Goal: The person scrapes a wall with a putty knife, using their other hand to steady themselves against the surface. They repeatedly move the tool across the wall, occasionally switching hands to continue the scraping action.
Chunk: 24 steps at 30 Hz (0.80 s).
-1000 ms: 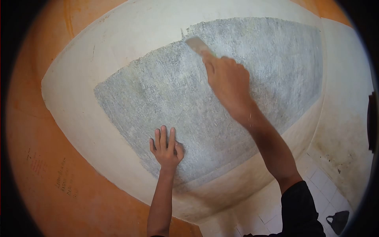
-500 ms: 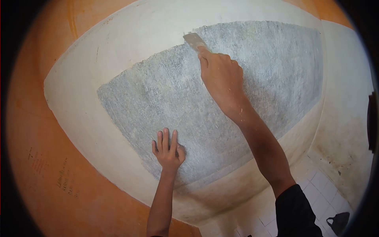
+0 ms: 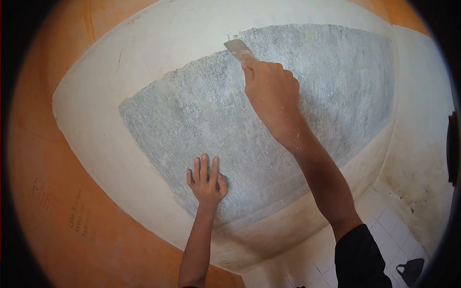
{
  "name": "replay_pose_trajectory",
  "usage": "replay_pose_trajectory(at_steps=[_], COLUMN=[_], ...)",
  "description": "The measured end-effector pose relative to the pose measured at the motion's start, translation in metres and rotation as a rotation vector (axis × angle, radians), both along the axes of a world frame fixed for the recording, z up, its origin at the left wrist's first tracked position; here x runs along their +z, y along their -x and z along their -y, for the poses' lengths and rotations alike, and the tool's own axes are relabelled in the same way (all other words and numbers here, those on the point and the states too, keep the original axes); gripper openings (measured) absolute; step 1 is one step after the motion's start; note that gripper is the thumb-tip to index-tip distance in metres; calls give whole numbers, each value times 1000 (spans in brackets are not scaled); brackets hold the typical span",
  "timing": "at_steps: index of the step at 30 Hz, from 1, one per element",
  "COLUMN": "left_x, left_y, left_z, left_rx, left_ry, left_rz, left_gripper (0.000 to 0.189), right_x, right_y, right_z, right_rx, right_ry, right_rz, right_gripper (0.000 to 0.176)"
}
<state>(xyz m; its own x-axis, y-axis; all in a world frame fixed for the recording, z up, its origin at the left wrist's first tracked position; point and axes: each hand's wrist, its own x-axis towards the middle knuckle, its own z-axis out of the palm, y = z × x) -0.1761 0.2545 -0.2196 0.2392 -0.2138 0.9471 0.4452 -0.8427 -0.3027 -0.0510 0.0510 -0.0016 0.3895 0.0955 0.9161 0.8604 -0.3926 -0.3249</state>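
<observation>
My right hand (image 3: 273, 96) is wrapped round the handle of a scraper (image 3: 237, 48) with a flat, wide blade. Its blade lies against the wall at the upper edge of a rough grey patch (image 3: 182, 115), where the grey meets the white paint (image 3: 91, 96). A few small dark marks show on the white just above the blade. Lower down, my left hand (image 3: 207, 185) rests on the grey patch with its fingers spread and pointing up. Most of the scraper's handle is hidden in my right hand.
Orange paint (image 3: 53, 163) with handwriting on it borders the white area at left. A stained white wall (image 3: 418, 144) meets it at right. White floor tiles (image 3: 391, 223) show at bottom right, with a black object (image 3: 411, 271) lying there.
The scraper and my right hand have shifted very slightly in the view, with the blade still at the grey patch's upper edge. My left hand stays in place on the wall.
</observation>
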Motion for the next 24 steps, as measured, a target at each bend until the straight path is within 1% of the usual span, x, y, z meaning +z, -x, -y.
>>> replay_pose_trajectory(at_steps=[2,4,5,7,8,10,11,13,14,16,17,19,23,24], left_x=[-2,-3,-4,0,2,-3,-3,-1,-1,-2,-3,-4,-2,-2], left_y=[-1,-2,-3,-2,-3,0,-1,-3,-3,-2,-3,-3,-3,-3], left_z=[1,0,-2,-3,-2,2,1,-1,-1,0,0,1,0,1], left_rx=[2,6,15,27,22,10,9,15,15,10,16,16,19,12], left_ry=[9,8,-2,-18,-7,6,2,-3,-2,2,11,14,1,2], left_rz=[2,16,22,15,17,6,10,24,23,12,16,23,29,21], left_gripper=[47,47,47,48,48,47,47,47,47,48,48,48,48,48], right_x=[-5,-12,-4,11,8,-1,-2,-2,4,16,10,-2,8,13], right_y=[1,1,0,-2,-3,-4,-2,2,2,4,6,11,2,4], right_z=[3,5,4,2,2,2,3,3,2,1,1,0,-9,-9], right_rx=[-4,55,59,-48,-50,-12,-16,50,53,-41,-45,3,54,0], right_ry=[25,41,35,-37,-31,71,67,32,30,-24,-16,44,-13,-24], right_rz=[-9,-50,-43,68,64,-43,-37,-111,-112,9,4,-108,-105,-55], right_gripper=[30,29,29,29,29,29,29,29,29,27,27,26,25,25])
